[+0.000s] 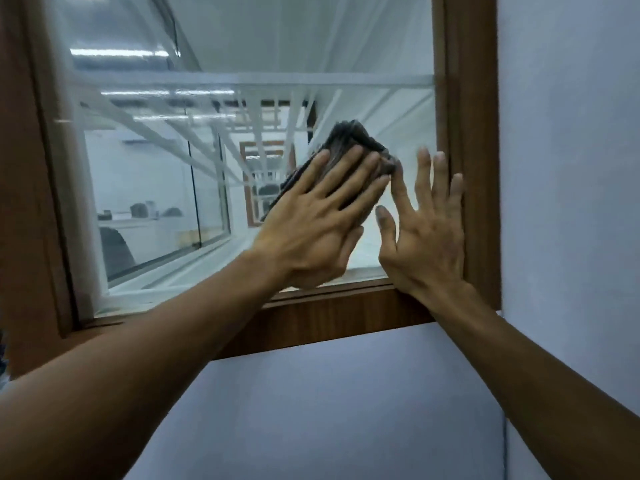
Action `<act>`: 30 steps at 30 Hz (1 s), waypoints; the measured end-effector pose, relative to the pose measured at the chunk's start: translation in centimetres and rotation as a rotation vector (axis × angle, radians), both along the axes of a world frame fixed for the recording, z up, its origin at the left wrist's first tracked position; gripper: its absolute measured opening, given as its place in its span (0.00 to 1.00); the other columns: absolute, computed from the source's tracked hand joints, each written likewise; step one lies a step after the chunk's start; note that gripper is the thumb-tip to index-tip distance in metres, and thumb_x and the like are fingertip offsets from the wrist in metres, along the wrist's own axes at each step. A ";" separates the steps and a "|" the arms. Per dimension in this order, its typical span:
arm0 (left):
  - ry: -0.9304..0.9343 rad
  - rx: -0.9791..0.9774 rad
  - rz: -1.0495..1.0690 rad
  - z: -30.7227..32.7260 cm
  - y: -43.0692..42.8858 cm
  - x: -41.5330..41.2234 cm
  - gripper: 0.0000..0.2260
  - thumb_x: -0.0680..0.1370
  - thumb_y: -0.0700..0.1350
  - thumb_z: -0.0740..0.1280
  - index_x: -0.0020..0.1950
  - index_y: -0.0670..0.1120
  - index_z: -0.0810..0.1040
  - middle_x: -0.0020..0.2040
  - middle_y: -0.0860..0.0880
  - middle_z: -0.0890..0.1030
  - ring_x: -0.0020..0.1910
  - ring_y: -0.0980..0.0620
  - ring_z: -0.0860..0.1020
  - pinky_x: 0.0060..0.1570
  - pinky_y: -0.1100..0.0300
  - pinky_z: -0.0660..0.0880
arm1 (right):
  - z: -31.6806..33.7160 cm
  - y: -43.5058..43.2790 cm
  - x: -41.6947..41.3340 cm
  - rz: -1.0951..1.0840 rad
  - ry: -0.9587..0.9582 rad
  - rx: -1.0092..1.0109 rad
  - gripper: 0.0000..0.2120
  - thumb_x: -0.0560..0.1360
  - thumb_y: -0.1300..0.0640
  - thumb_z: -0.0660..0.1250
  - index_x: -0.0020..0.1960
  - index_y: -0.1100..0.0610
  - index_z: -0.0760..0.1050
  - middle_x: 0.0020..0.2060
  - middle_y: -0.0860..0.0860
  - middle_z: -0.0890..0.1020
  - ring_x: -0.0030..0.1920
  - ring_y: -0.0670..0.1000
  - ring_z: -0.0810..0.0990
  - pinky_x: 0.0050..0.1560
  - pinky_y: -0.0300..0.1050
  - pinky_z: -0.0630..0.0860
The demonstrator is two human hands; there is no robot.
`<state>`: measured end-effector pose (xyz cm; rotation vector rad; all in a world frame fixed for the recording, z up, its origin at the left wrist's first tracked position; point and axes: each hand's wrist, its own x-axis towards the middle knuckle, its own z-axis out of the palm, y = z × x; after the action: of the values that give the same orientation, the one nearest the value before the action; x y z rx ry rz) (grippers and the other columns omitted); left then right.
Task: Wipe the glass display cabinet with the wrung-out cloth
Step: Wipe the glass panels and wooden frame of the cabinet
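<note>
I see the cloth [353, 138] dark grey, ribbed and bunched, lying against the cabinet glass [156, 174] at right. My left hand [318, 220] presses it with straight, spread fingers. My right hand [427, 233] lies flat beside the wooden frame [471, 133], holding nothing.

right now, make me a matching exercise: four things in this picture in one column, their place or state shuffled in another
1 dark grey folded cloth
2 left hand
3 right hand
4 brown wooden frame

a spread open, right of the cloth
b surrounds the clear glass pane
c pressed against the glass, under a palm
d flat on the cloth

Pairs: 1-c, 2-d, 3-a, 4-b
</note>
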<state>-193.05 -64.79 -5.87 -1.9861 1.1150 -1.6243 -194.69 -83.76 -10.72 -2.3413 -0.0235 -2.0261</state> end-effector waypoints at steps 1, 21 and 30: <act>-0.003 -0.018 0.001 0.9 -0.9 0.1 0.30 0.85 0.54 0.48 0.85 0.46 0.49 0.85 0.43 0.48 0.84 0.43 0.45 0.82 0.41 0.44 | -0.1 -0.8 -0.3 0.006 0.011 -0.004 0.30 0.85 0.44 0.50 0.84 0.53 0.51 0.83 0.61 0.49 0.83 0.60 0.44 0.82 0.56 0.39; 0.299 0.377 -0.095 -3.2 -6.4 -2.0 0.28 0.85 0.56 0.44 0.85 0.51 0.50 0.85 0.50 0.49 0.84 0.52 0.41 0.81 0.50 0.35 | -10.3 -4.1 -2.3 0.120 -0.020 0.135 0.34 0.84 0.47 0.52 0.81 0.69 0.51 0.82 0.65 0.53 0.83 0.62 0.49 0.82 0.63 0.49; 0.428 0.460 -0.165 -2.5 -2.0 -2.4 0.25 0.86 0.54 0.46 0.83 0.53 0.60 0.84 0.54 0.57 0.84 0.56 0.46 0.81 0.54 0.34 | -9.4 -0.4 -2.6 0.134 0.004 0.084 0.34 0.82 0.50 0.53 0.81 0.69 0.52 0.81 0.65 0.54 0.83 0.63 0.49 0.80 0.68 0.47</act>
<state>-195.44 -66.75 -8.40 -2.0010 1.6689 -0.8996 -197.26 -84.15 -20.11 -2.2299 -0.0915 -1.9218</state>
